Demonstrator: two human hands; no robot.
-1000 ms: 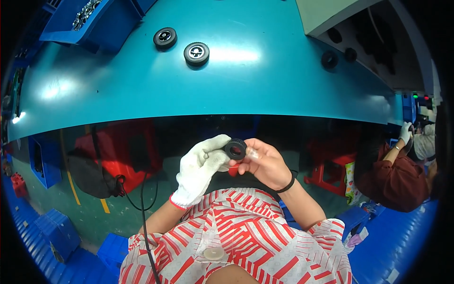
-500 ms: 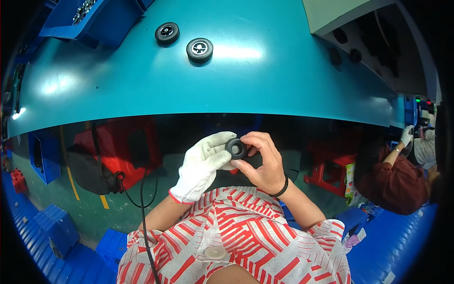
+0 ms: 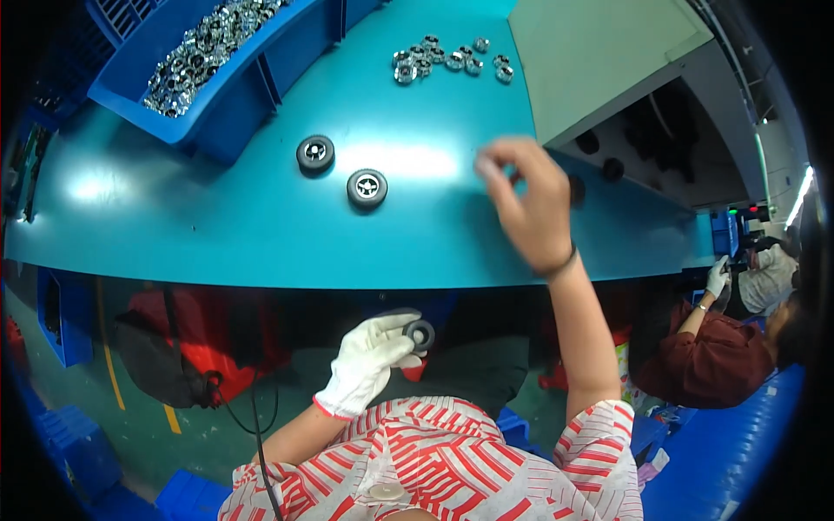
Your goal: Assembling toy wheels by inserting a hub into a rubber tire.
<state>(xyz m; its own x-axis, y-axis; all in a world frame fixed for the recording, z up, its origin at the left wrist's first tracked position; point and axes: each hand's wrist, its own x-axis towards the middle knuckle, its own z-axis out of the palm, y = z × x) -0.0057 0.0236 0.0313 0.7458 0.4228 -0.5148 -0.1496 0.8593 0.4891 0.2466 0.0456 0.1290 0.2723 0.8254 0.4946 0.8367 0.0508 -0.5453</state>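
My left hand (image 3: 369, 360), in a white knitted glove, holds a small black rubber tire (image 3: 420, 336) between thumb and fingers, in front of the table edge. The tire's centre hole faces up. My bare right hand (image 3: 532, 200), with a dark band at the wrist, hovers over the right part of the table. Its thumb and forefinger are bent, and motion blurs the fingertips. Left of it, two wheels lie on the table: one black wheel with a silver-patterned hub (image 3: 367, 188) and a second such wheel (image 3: 315, 154).
Shiny chrome wheel hubs (image 3: 454, 61) lie loose at the back of the turquoise table (image 3: 261, 239). More fill a blue bin (image 3: 187, 126) at back left. A pale box-like housing (image 3: 608, 61) with a dark opening stands at right. Farther right sits another person (image 3: 704, 356).
My right hand has let go of the tire and moved forward and right over the table. The left hand keeps the tire. The view has shifted, showing more of the table's back.
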